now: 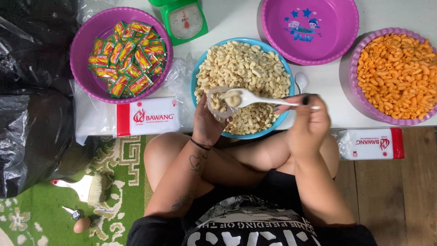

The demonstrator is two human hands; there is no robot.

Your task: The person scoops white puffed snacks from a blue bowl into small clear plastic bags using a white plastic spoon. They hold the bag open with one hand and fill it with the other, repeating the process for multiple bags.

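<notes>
Holding what looks like a small clear bag (218,102) open at frame centre, the left hand (207,123) grips its rim while the right hand (308,122) pinches a white plastic spoon (248,97) of pale macaroni (248,73) over the blue bowl (278,119).

Spoon (248,97) over macaroni bowl (200,75)

A low white counter (236,20) spans the upper part of the view, evenly lit with soft shadows. Beneath its near edge, a wooden plank floor (400,200) shows on the right, its boards running away from the counter. On the left, a green rug (41,207) with a cream ornamental pattern covers the floor. Bulky black plastic bags (32,114) are piled at the left edge.
</notes>
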